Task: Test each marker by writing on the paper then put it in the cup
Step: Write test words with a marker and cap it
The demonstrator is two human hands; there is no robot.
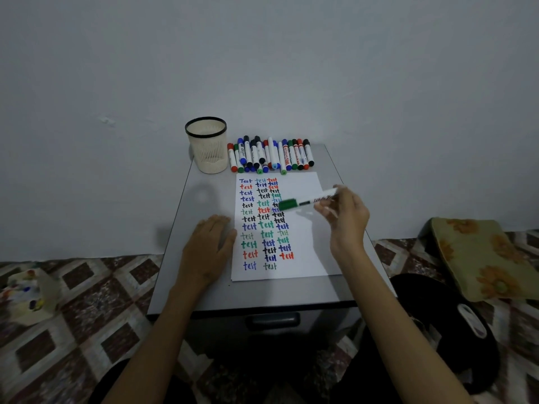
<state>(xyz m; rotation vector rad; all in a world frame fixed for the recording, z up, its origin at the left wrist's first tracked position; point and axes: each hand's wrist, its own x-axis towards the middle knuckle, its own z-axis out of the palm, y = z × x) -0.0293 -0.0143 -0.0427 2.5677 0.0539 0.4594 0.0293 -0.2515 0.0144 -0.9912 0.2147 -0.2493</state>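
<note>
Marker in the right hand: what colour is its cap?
Green, clearest in the head view: the cap is on the marker.

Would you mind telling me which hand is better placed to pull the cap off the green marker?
Left hand: it lies free beside the paper, while the right hand holds the green marker.

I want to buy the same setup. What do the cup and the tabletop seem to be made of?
The cup looks like moulded plastic, matt cream with a black rim: its lower wall is thin, even vertical slats. The tabletop looks like grey laminate or painted metal, smooth with a faint sheen and a dark edge; which of the two cannot be told.
</note>
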